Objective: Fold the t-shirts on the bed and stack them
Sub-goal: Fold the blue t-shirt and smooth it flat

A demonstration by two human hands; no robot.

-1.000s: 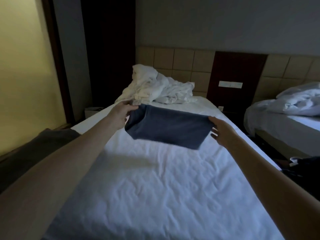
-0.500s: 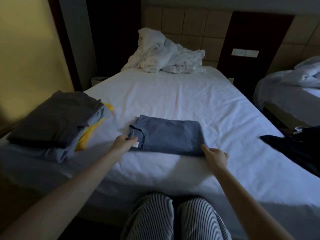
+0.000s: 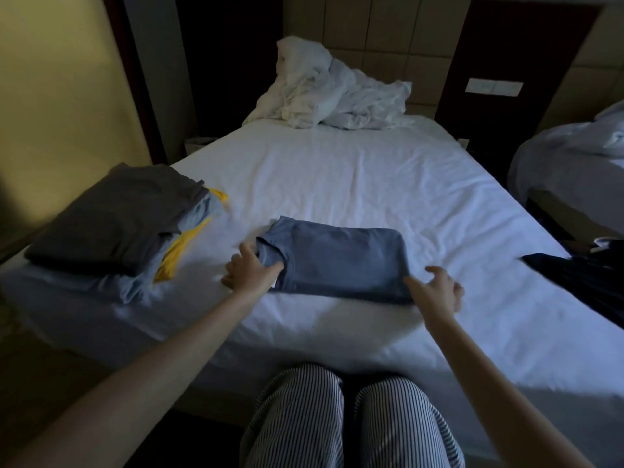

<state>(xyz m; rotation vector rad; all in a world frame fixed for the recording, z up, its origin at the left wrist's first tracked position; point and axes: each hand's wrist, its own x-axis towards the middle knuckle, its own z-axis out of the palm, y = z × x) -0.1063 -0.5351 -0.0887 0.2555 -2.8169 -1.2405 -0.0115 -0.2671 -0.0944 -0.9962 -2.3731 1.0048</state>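
A folded blue t-shirt (image 3: 337, 256) lies flat on the white bed (image 3: 354, 184) near its front edge. My left hand (image 3: 248, 273) rests at the shirt's left collar end, fingers spread, thumb on the fabric. My right hand (image 3: 439, 292) hovers at the shirt's right front corner with fingers apart, holding nothing. To the left sits a stack of folded shirts (image 3: 114, 219): dark grey on top, light blue and yellow beneath. A dark garment (image 3: 584, 282) lies unfolded at the bed's right edge.
A crumpled white duvet (image 3: 324, 92) is heaped at the head of the bed. A second bed (image 3: 570, 160) stands to the right across a narrow gap. My striped trouser legs (image 3: 347, 420) press against the bed's front edge. A yellow wall runs along the left.
The blue shirt was held in the air a second ago; it now lies on the bed. Both hands have let go and opened, the right one lifting slightly off the corner.
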